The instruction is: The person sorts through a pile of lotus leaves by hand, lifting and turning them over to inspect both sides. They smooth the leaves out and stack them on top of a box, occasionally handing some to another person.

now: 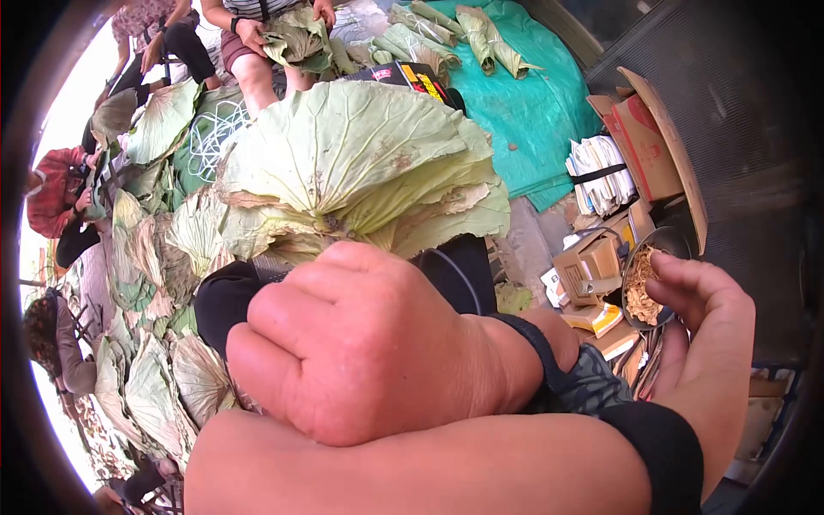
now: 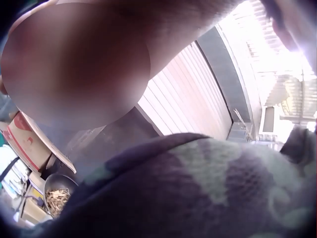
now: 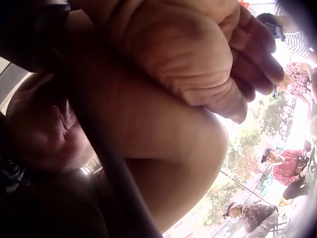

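A stack of big dried lotus leaves [image 1: 352, 163] lies over the knees in the head view, pale green with browned edges. My right hand [image 1: 343, 335] is bent in front of its stem end, knuckles up; in the right wrist view its loosely bent fingers [image 3: 255, 57] and palm hold nothing visible. My left forearm crosses below it. To the right, my left hand [image 1: 708, 300] has curved, spread fingers overlapping a dark bowl [image 1: 631, 300] of light brown dried strips [image 1: 642, 287], with nothing seen between them. A blurred patch hides much of the left wrist view.
More lotus leaves [image 1: 159, 390] spread along the left. Rolled, tied leaf bundles [image 1: 485, 39] lie on a green tarp [image 1: 541, 103]. Cardboard boxes [image 1: 652, 142] and a strapped paper stack [image 1: 598, 176] stand right. Opposite, a person handles leaves [image 1: 296, 39]; others sit left.
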`<state>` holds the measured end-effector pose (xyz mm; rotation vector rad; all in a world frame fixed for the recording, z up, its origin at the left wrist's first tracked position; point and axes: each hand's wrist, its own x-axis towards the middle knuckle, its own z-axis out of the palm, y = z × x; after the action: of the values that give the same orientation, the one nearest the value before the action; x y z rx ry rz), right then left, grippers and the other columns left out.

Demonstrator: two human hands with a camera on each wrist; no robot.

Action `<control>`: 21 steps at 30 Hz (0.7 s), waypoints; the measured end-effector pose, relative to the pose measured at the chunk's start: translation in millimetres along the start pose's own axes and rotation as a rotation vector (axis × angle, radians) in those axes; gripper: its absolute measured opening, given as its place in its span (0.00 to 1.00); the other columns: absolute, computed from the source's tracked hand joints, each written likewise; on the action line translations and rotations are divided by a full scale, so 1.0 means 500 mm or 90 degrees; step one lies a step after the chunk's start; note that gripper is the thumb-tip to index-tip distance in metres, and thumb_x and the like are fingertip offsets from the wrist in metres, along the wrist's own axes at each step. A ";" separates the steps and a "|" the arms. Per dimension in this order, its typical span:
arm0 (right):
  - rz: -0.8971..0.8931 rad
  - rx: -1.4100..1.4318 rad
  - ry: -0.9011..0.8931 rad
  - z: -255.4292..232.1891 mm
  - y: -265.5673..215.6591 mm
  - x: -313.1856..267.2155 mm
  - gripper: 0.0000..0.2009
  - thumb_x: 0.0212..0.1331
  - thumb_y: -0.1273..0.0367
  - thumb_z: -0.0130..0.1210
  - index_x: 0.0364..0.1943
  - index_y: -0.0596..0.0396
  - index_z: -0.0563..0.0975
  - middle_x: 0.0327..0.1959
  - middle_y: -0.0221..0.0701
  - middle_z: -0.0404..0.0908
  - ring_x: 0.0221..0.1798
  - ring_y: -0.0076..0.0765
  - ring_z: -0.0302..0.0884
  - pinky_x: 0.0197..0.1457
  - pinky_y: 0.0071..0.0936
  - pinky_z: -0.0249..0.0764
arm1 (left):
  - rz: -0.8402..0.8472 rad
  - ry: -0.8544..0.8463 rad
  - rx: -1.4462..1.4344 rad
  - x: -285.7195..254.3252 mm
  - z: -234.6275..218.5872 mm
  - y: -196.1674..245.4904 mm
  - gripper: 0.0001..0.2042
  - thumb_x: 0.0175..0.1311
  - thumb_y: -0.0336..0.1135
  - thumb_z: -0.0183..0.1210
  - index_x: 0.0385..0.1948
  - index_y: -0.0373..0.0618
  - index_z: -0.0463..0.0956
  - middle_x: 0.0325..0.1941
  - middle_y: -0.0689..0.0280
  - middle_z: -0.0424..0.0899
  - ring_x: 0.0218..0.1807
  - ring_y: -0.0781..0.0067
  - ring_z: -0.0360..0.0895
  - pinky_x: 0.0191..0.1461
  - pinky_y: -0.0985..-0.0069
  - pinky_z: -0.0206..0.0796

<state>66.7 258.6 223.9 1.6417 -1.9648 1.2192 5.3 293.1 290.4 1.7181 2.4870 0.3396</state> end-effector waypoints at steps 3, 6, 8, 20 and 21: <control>0.020 0.002 -0.006 0.004 -0.001 -0.008 0.05 0.35 0.68 0.51 0.14 0.53 0.70 0.15 0.29 0.66 0.19 0.31 0.68 0.22 0.29 0.63 | -0.019 -0.011 -0.027 -0.019 0.013 -0.005 0.17 0.42 0.38 0.63 0.37 0.46 0.79 0.41 0.64 0.80 0.43 0.63 0.77 0.41 0.65 0.68; -0.004 0.034 0.055 0.025 0.012 -0.010 0.05 0.34 0.69 0.51 0.14 0.53 0.68 0.15 0.28 0.65 0.19 0.30 0.67 0.22 0.27 0.62 | -0.063 -0.025 -0.044 -0.050 0.015 -0.018 0.17 0.41 0.38 0.63 0.36 0.45 0.79 0.41 0.63 0.80 0.43 0.63 0.78 0.41 0.65 0.68; -0.002 0.026 0.075 0.025 0.015 -0.014 0.05 0.34 0.69 0.51 0.14 0.52 0.67 0.16 0.29 0.65 0.19 0.30 0.67 0.21 0.26 0.62 | -0.093 -0.035 -0.059 -0.072 0.017 -0.023 0.17 0.40 0.38 0.63 0.36 0.44 0.79 0.40 0.63 0.80 0.42 0.63 0.78 0.40 0.66 0.68; 0.016 0.074 -0.096 0.046 0.042 -0.017 0.10 0.33 0.68 0.59 0.18 0.51 0.68 0.17 0.27 0.65 0.20 0.33 0.67 0.22 0.29 0.62 | -0.048 -0.055 -0.114 -0.049 0.024 -0.003 0.16 0.36 0.36 0.65 0.31 0.42 0.79 0.37 0.61 0.81 0.40 0.63 0.79 0.39 0.69 0.70; 0.000 0.062 -0.088 0.077 0.053 -0.021 0.13 0.34 0.66 0.59 0.15 0.49 0.63 0.16 0.27 0.63 0.20 0.34 0.67 0.22 0.30 0.61 | -0.051 -0.069 -0.111 -0.052 0.020 -0.002 0.16 0.36 0.36 0.65 0.31 0.42 0.79 0.37 0.61 0.81 0.39 0.63 0.79 0.38 0.69 0.70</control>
<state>56.3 235.9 183.1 1.8187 -2.0135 1.2503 15.7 269.9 279.3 1.5232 2.3650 0.4308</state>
